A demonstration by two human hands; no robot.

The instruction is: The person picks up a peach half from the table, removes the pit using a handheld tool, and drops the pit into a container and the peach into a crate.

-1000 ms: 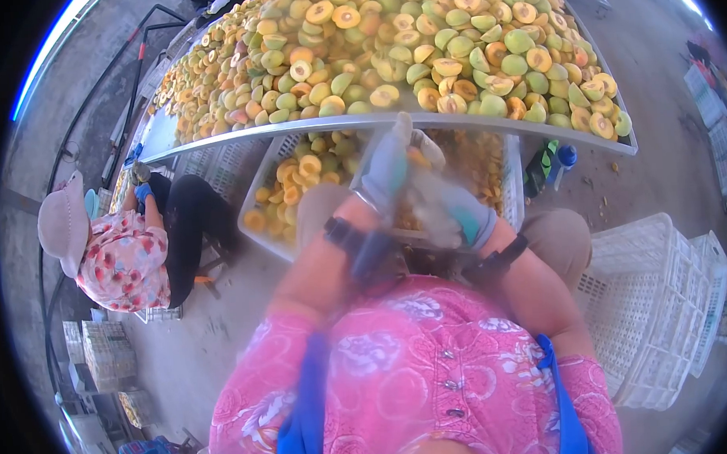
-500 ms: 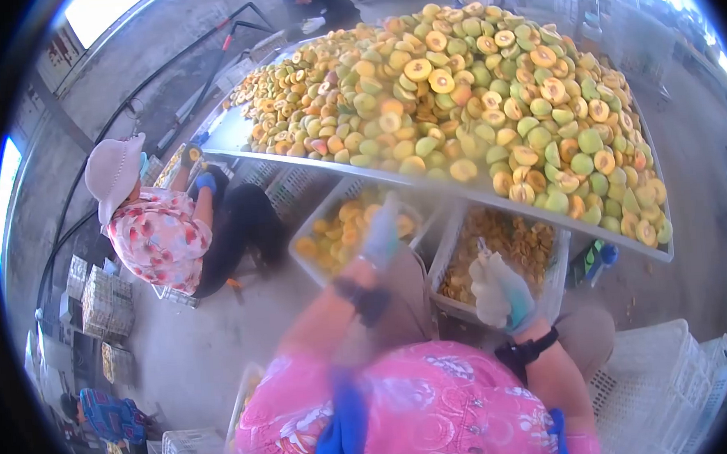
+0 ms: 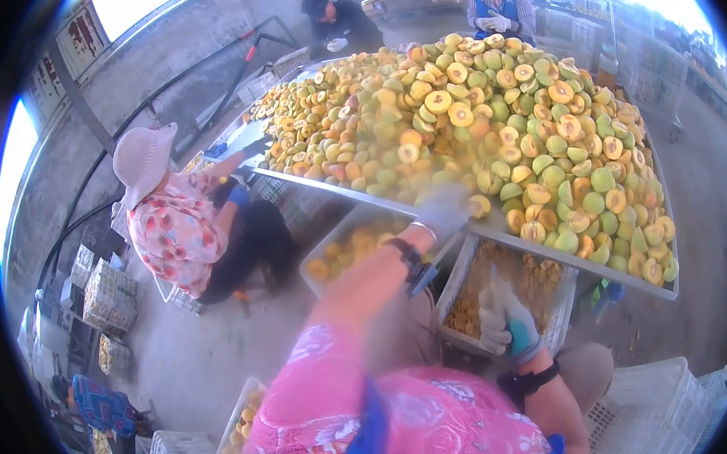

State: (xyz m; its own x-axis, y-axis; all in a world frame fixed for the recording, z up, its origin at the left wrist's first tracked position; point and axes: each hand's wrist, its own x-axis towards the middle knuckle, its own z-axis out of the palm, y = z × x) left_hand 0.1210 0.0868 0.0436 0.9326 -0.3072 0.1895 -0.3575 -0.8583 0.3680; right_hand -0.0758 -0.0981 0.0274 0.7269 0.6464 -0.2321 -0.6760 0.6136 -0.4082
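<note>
My left hand (image 3: 443, 210), in a pale glove and smeared by motion, is at the near edge of a metal table (image 3: 354, 196), close to a heap of halved, peach-like fruit (image 3: 532, 148). Its fingers are too blurred to show whether they hold a piece. My right hand (image 3: 507, 322), in a white and teal glove, is closed around a thin, upright tool (image 3: 495, 279) whose kind I cannot make out. That hand is over a crate (image 3: 560, 332) of brown-orange scraps (image 3: 466, 308). Left of it, a second crate (image 3: 310, 267) contains yellow-orange fruit pieces (image 3: 340, 257).
A person in a pale hat (image 3: 165, 213) sits at the left by the table. Two other people (image 3: 341, 27) are behind the heap. White plastic crates (image 3: 644, 397) stand at my right, with more crates (image 3: 108, 298) on the floor at left.
My left hand has moved from above the fruit crate, up and right to the table's edge. My right hand has dropped slightly over the scraps. The view has shifted a little.
</note>
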